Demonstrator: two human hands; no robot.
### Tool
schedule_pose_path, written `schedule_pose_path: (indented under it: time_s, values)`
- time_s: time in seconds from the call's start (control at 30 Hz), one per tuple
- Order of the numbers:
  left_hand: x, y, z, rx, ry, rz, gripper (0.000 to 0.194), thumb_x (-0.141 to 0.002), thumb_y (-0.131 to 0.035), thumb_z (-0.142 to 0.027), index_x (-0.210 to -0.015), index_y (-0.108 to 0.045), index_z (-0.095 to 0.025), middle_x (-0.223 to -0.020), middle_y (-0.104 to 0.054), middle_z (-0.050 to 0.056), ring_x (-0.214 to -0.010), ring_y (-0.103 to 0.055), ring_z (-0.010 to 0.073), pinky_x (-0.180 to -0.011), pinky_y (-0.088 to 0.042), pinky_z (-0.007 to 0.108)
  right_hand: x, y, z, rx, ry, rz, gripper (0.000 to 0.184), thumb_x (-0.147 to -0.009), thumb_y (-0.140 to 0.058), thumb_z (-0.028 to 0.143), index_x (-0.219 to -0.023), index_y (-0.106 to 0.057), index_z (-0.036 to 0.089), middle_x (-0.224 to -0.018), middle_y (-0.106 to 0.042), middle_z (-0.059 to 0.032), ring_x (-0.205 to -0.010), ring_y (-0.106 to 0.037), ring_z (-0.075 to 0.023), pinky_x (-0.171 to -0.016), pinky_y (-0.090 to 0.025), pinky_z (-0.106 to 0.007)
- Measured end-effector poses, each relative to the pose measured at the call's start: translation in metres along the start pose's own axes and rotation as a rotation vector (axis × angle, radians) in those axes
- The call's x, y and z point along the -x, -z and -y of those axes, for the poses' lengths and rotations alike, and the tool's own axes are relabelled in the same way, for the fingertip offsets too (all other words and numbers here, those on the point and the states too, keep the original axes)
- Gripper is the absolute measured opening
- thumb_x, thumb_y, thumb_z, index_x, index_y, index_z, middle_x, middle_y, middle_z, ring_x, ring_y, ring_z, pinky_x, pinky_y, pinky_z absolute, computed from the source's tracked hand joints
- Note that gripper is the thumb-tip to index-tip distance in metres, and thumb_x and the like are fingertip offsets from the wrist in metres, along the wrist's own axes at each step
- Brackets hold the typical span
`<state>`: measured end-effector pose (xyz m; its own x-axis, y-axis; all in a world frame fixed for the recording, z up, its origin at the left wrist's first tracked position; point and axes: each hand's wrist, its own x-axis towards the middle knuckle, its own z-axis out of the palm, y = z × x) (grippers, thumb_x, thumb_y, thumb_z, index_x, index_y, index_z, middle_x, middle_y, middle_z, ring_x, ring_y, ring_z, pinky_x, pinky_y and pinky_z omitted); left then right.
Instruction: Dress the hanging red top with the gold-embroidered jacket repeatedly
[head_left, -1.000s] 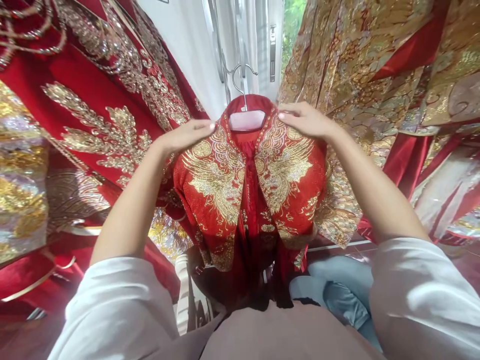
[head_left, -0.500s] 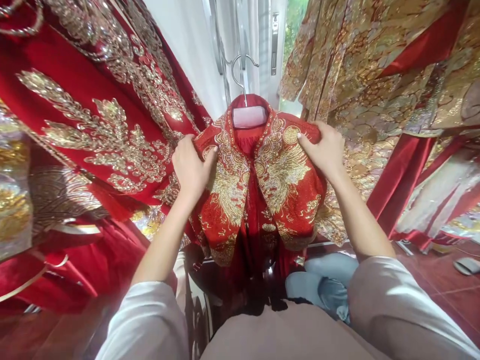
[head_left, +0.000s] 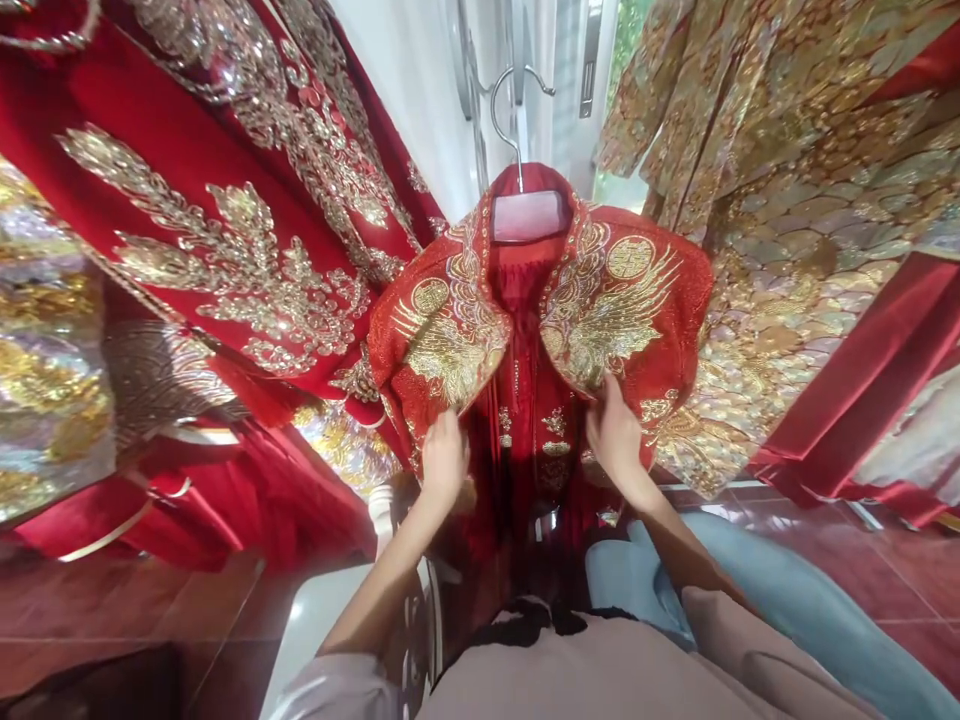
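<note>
A red jacket [head_left: 675,300] with gold embroidery hangs in the middle on a hanger [head_left: 517,130] with a metal hook. Its front stands apart, and a darker red garment [head_left: 517,400] shows behind the gap. On the lower edge of the left front panel, my left hand [head_left: 445,455] is closed with the cloth pinched in its fingers. My right hand [head_left: 616,430] grips the lower edge of the other front panel, thumb on the embroidery. The fingers behind the cloth are hidden.
To the left hangs a red gown [head_left: 262,280] with silver-gold beadwork. A gold patterned robe [head_left: 795,250] hangs on the right. Below are a light blue item [head_left: 750,570], a pale seat-like surface [head_left: 315,620] and a reddish tiled floor [head_left: 232,610]. A door handle plate [head_left: 591,70] is behind.
Both my hands have left the jacket's shoulders and come down and inward to the lower front edges, gripping them. The view has shifted, so the jacket sits larger and slightly further right.
</note>
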<state>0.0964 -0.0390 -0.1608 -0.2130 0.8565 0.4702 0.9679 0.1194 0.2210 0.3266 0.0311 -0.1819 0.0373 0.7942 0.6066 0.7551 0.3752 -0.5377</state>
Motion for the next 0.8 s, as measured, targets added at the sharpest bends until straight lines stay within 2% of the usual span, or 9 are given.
schedule_pose_path:
  time_s: [0.07,0.13,0.2,0.27,0.33,0.4,0.53,0.63,0.8]
  values:
    - [0.020,0.023,-0.011,0.122,-0.020,-0.020,0.023,-0.079,-0.037,-0.007,-0.094,-0.054,-0.008,-0.068,-0.061,0.011,-0.056,-0.059,0.0215,-0.054,-0.045,0.030,0.010,0.028,0.016,-0.154,0.018,-0.073,0.050,-0.081,-0.038,0.013,-0.131,-0.043,0.011,-0.105,-0.062,-0.0157,-0.090,-0.061,-0.0244,-0.081,-0.048,-0.040]
    - [0.044,0.050,-0.036,0.282,-0.186,-0.098,0.015,-0.079,-0.036,-0.008,-0.081,-0.049,-0.016,-0.054,-0.052,0.001,-0.042,-0.049,0.0158,-0.045,-0.039,0.025,0.028,0.060,0.046,-0.342,0.145,-0.161,0.045,-0.083,-0.039,0.013,-0.128,-0.045,0.017,-0.108,-0.060,-0.0122,-0.095,-0.060,-0.0214,-0.081,-0.049,-0.035]
    - [0.061,0.073,-0.068,0.431,-0.357,-0.217,0.014,-0.081,-0.035,-0.009,-0.080,-0.045,-0.020,-0.056,-0.051,-0.001,-0.045,-0.050,0.0137,-0.046,-0.038,0.023,0.044,0.087,0.080,-0.562,0.281,-0.211,0.045,-0.087,-0.043,0.018,-0.131,-0.041,0.020,-0.102,-0.061,-0.0088,-0.088,-0.061,-0.0176,-0.075,-0.050,-0.029]
    - [0.060,0.081,-0.094,0.547,-0.411,-0.281,0.011,-0.085,-0.036,-0.013,-0.082,-0.043,-0.021,-0.056,-0.049,-0.002,-0.045,-0.048,0.0124,-0.046,-0.037,0.022,0.048,0.097,0.104,-0.687,0.326,-0.231,0.045,-0.088,-0.047,0.022,-0.132,-0.039,0.022,-0.098,-0.061,-0.0064,-0.082,-0.061,-0.0151,-0.069,-0.050,-0.026]
    - [0.046,0.066,-0.107,0.662,-0.373,-0.224,0.010,-0.088,-0.035,-0.019,-0.083,-0.043,-0.020,-0.059,-0.052,0.000,-0.046,-0.049,0.0124,-0.046,-0.038,0.022,0.038,0.085,0.110,-0.690,0.265,-0.177,0.041,-0.088,-0.048,0.022,-0.128,-0.040,0.023,-0.099,-0.061,-0.0054,-0.080,-0.061,-0.0140,-0.068,-0.049,-0.025]
    - [0.025,0.034,-0.106,0.719,-0.230,-0.097,0.013,-0.090,-0.033,-0.020,-0.087,-0.045,-0.018,-0.062,-0.057,0.003,-0.049,-0.053,0.0136,-0.047,-0.039,0.022,0.020,0.053,0.101,-0.620,0.144,-0.066,0.034,-0.088,-0.047,0.022,-0.121,-0.042,0.022,-0.097,-0.062,-0.0053,-0.077,-0.061,-0.0144,-0.066,-0.048,-0.026]
    - [0.005,-0.032,-0.083,0.468,0.061,0.104,0.022,-0.090,-0.039,-0.016,-0.109,-0.049,-0.013,-0.084,-0.065,0.012,-0.069,-0.065,0.0218,-0.057,-0.044,0.027,-0.002,-0.010,0.068,-0.412,-0.048,0.056,0.020,-0.087,-0.042,0.028,-0.105,-0.044,0.018,-0.076,-0.060,-0.0033,-0.059,-0.056,-0.0163,-0.055,-0.041,-0.027]
    - [0.017,-0.059,-0.071,0.439,0.137,0.153,0.023,-0.088,-0.044,-0.018,-0.111,-0.050,-0.015,-0.093,-0.064,0.012,-0.083,-0.065,0.0244,-0.068,-0.047,0.030,0.004,-0.020,0.061,-0.406,-0.028,0.026,0.017,-0.086,-0.045,0.031,-0.099,-0.042,0.020,-0.078,-0.059,-0.0031,-0.062,-0.058,-0.0162,-0.056,-0.040,-0.025]
    - [0.050,-0.090,-0.071,0.654,0.237,0.177,0.021,-0.077,-0.055,-0.016,-0.098,-0.058,-0.016,-0.085,-0.062,0.011,-0.086,-0.061,0.0274,-0.079,-0.048,0.036,0.016,-0.022,0.080,-0.417,0.132,-0.023,0.013,-0.085,-0.048,0.030,-0.094,-0.043,0.022,-0.076,-0.057,-0.0014,-0.065,-0.057,-0.0145,-0.062,-0.044,-0.026]
